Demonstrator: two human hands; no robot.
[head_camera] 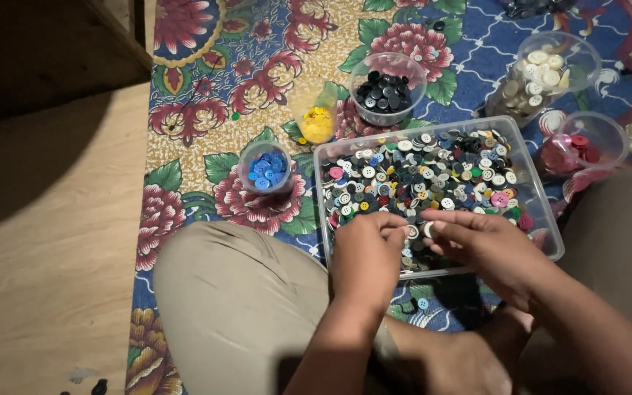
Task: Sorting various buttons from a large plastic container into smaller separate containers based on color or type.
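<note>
Seated cross-legged on a floral mat (pixel 206 110), knees in tan cloth at lower left and right of the frame. Both hands low in the centre, over the near edge of a clear rectangular tub (pixel 543 212) filled with mixed buttons (pixel 433 172).

Left hand (pixel 363 256) at bottom centre, fingers curled inward, thumb and forefinger pinched together at the tips just above the tub's near rim. Too small to tell whether a button sits in that pinch. Right hand (pixel 488 245) just right of it, fingers bent and drawn together, tips pointing left toward the left hand. Between the two sets of fingertips, a pair of pale buttons (pixel 420 230), touching or nearly touching the right fingertips; held or merely lying in the heap, cannot tell.

Around the tub, small clear cups on the mat: blue buttons (pixel 266 167) to the left, yellow ones (pixel 317 124) above that, black ones (pixel 385 91) at upper centre, cream ones (pixel 539 73) at upper right, red and pink ones (pixel 576 150) at the right edge beside the tub. One loose blue button (pixel 423 303) on the mat below the tub. Bare wooden floor (pixel 45 256) along the left side.
</note>
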